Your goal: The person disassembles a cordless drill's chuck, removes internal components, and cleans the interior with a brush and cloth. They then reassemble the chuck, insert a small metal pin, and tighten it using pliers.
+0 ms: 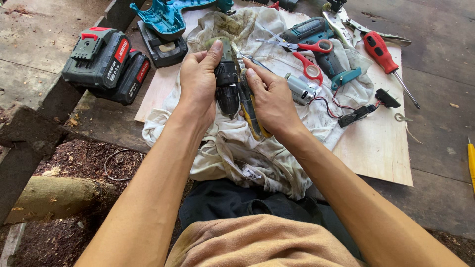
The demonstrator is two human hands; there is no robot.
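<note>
Fingers (pixel 212 53) of left hand (pixel 198 84) around drill chuck (pixel 227 84)

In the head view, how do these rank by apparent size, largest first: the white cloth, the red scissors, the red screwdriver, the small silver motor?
1. White cloth
2. Red scissors and red screwdriver: look similar in length, so unranked
3. Silver motor

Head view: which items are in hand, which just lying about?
In hand: drill chuck assembly in left hand; yellow-handled tool in right hand; white cloth beneath.
Lying about: scissors, red screwdriver, small motor, battery packs.
</note>
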